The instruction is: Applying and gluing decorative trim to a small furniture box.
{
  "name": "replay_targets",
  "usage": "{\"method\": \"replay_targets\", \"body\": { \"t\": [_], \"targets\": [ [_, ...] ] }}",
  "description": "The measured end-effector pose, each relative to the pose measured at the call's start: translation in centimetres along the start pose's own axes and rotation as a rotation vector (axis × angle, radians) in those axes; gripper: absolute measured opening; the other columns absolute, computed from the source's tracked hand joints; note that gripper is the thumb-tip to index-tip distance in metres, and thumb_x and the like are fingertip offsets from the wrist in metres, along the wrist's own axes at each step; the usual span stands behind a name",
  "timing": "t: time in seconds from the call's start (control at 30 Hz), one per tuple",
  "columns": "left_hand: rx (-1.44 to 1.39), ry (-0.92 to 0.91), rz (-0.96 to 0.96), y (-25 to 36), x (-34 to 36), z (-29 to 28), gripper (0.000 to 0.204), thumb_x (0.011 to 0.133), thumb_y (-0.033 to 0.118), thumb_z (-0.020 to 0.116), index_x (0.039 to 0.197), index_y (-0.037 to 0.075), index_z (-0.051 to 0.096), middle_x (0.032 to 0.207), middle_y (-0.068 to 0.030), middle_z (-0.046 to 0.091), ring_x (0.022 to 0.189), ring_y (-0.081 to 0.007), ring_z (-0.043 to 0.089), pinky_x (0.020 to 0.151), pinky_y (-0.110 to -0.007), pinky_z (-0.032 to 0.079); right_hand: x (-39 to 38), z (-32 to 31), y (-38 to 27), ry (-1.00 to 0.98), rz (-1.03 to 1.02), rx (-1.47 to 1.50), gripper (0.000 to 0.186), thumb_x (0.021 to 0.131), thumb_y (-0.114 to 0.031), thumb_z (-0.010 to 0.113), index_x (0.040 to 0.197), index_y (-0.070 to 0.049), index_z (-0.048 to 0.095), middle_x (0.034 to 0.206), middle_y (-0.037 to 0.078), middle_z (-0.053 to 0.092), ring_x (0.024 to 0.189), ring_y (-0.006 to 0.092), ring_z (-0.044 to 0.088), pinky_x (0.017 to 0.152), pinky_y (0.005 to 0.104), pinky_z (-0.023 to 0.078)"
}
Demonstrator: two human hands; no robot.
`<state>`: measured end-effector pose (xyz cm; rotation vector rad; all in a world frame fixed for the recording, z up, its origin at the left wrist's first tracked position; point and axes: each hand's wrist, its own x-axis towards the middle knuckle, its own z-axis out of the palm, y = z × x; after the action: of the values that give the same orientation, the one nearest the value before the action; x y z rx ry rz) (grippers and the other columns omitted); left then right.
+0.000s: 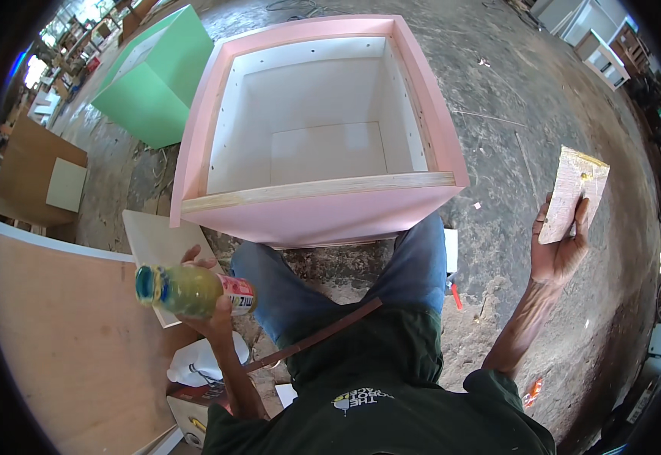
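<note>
My left hand (207, 315) is closed around a clear jar (194, 292) with yellowish contents and a pink-and-white label. The jar lies tilted, its blue-stained mouth pointing left. Out to the right, my right hand (558, 254) grips a small flat piece of board (575, 193) by its lower end. A yellow smear shows near the board's top edge, with a yellow blob on its face. Between my hands and farther off stands a pink cabinet box (323, 212) with a white inside, its open side up. My knees are against its near side.
A green cabinet box (148, 98) stands at the far left. Wooden panels (65, 334) lean along the left side, near a white plastic container (201, 362). A red-handled tool (456, 297) lies on the concrete floor (513, 98) beside my right knee.
</note>
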<state>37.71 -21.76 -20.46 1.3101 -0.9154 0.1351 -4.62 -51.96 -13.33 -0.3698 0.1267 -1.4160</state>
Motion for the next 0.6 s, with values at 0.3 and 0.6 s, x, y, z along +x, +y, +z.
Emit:
{"method": "replay_targets", "body": {
  "t": [0.3,0.6],
  "targets": [
    [-0.11,-0.155,-0.295,-1.6,-1.2,2.3,0.086,0.067,0.025,0.089,0.138,-0.004,0.051,0.14,-0.0223,0.058,0.109,-0.0275,0.067,0.089,-0.039,0.057,0.9,1.3,1.5,-0.162,0.116,0.008,0.027,0.102,-0.014,0.063,0.124,0.0,0.068,0.126,0.017,0.071,0.109,0.032,0.069,0.096,0.0445,0.054],
    [-0.166,-0.317,-0.183,-5.2,-2.5,3.6,0.089,0.065,0.022,0.091,0.14,-0.002,0.049,0.14,-0.019,0.057,0.112,-0.0256,0.066,0.097,-0.041,0.054,0.2,3.3,0.4,-0.023,0.082,-0.247,0.033,0.099,-0.012,0.064,0.129,0.001,0.065,0.121,0.018,0.072,0.119,0.0298,0.066,0.106,0.0416,0.052]
  ]
}}
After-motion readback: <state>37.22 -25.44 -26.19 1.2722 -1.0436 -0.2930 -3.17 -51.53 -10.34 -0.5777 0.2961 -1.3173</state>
